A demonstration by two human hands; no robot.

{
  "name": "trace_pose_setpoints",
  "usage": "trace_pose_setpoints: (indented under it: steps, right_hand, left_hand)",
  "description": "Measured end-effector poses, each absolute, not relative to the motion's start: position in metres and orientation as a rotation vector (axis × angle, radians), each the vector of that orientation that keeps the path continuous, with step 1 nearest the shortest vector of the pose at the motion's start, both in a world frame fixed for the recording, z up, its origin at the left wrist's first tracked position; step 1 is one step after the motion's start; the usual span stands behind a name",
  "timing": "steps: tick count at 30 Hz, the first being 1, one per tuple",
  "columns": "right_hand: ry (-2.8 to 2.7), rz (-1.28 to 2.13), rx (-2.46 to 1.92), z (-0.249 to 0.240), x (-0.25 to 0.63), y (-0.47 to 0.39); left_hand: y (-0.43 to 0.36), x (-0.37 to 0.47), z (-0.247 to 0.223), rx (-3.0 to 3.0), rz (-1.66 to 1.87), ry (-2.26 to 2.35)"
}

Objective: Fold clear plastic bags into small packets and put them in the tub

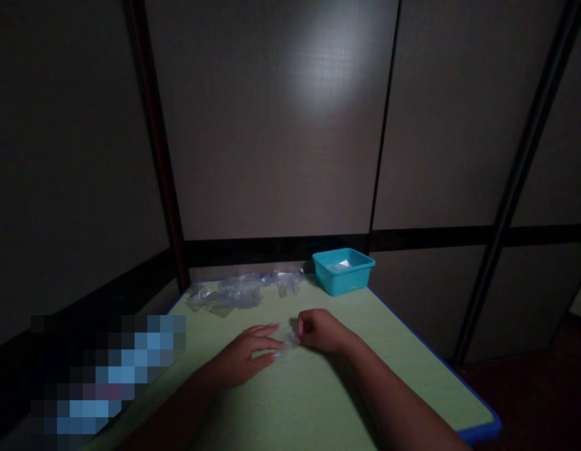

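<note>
A small clear plastic bag point(289, 337) lies on the pale green table point(290, 407) between my two hands. My left hand point(247, 354) rests flat with its fingers stretched out, their tips touching the bag's left side. At the bag's right edge, my right hand point(321, 330) has its thumb and forefinger pinched together on the plastic. Whether anything is inside the bag I cannot tell.
Several clear plastic bags point(240, 291) lie heaped along the table's back left. A turquoise basin point(344, 279) with clear or whitish packets inside stands at the back right corner. Behind the table rise dark panelled doors point(271, 156).
</note>
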State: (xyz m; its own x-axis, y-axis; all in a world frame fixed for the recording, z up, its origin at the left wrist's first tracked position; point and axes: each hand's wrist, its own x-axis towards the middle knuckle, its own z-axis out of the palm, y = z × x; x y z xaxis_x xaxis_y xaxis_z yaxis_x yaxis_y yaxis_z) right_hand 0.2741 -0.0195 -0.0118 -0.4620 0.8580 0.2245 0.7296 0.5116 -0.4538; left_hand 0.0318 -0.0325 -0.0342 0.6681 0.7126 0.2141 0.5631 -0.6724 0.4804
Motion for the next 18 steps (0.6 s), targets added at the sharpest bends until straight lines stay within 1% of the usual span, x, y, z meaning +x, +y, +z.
trace_pose_setpoints:
  steps: [7,14,18]
  right_hand:
    - [-2.289,0.287,-1.294,-0.0130,0.2684,-0.0203]
    - [-2.353,0.423,-1.236,-0.0148,0.2684,-0.0212]
    - [-2.383,0.446,-1.225,-0.0135,0.2705,-0.0219]
  left_hand:
    - [-0.0370,0.0343,-0.0287,2.464,0.544,1.004]
    - [-0.0359,0.0346,-0.0298,2.446,0.595,0.995]
    - [-0.0357,0.0339,-0.0295,2.458,0.599,0.972]
